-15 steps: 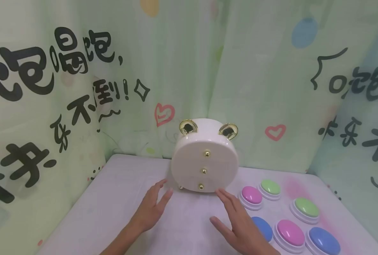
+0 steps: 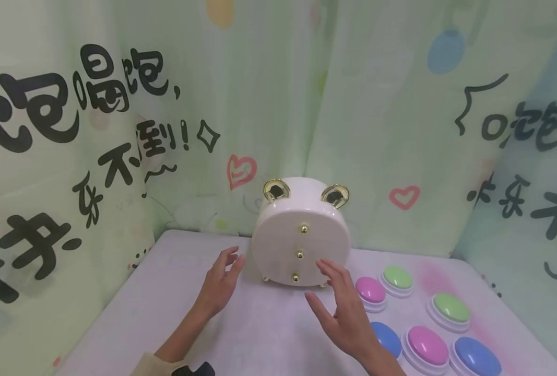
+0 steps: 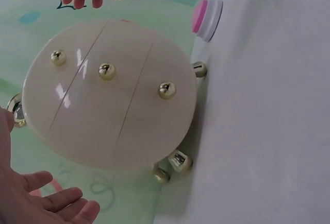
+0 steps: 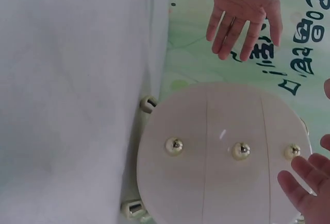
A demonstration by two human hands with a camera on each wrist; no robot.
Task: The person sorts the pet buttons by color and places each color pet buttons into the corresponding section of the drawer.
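Observation:
A round, glossy white drawer box [image 2: 278, 245] stands on small gold feet at the back of the table. Three gold knobs [image 3: 107, 71] run down its front, and seams between the drawers show in both wrist views. Two gold ear shapes [image 2: 335, 195] sit on top. My left hand [image 2: 216, 287] is held up just left of the box, fingers spread loosely, holding nothing. On the other side my right hand [image 2: 346, 313] hovers in front of the box's lower right, fingers extended and thumb apart, also holding nothing. In the right wrist view, its fingers [image 4: 309, 173] overlap the top knob.
To the right on the white table [image 2: 165, 292] are several round push buttons with white bases, among them a pink one [image 2: 427, 344], a green one [image 2: 451, 307] and a blue one [image 2: 477, 355]. A pale green curtain [image 2: 278, 94] with black writing hangs behind the box.
Both hands have risen and moved a little closer to the box's sides, the right one now overlapping its front in the head view. The box has stayed in place.

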